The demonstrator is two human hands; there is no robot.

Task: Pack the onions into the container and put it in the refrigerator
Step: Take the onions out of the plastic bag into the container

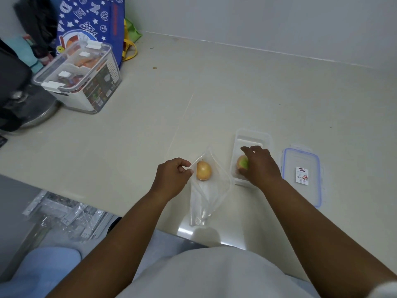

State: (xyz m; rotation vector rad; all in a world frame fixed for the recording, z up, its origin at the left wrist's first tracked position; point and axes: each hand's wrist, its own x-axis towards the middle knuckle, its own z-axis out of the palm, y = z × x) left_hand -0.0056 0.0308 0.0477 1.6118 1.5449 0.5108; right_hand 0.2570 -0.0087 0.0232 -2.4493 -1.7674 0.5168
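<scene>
a clear plastic bag is laid flat on the pale countertop, and its open edge is pinched between the thumb and curled fingers of the left hand. one onion is seen inside the bag, just beside that hand. a second onion (partly greenish) is gripped by the right hand, fingers wrapped over it, inside the open clear container. the blue-rimmed lid is set flat just right of the container.
</scene>
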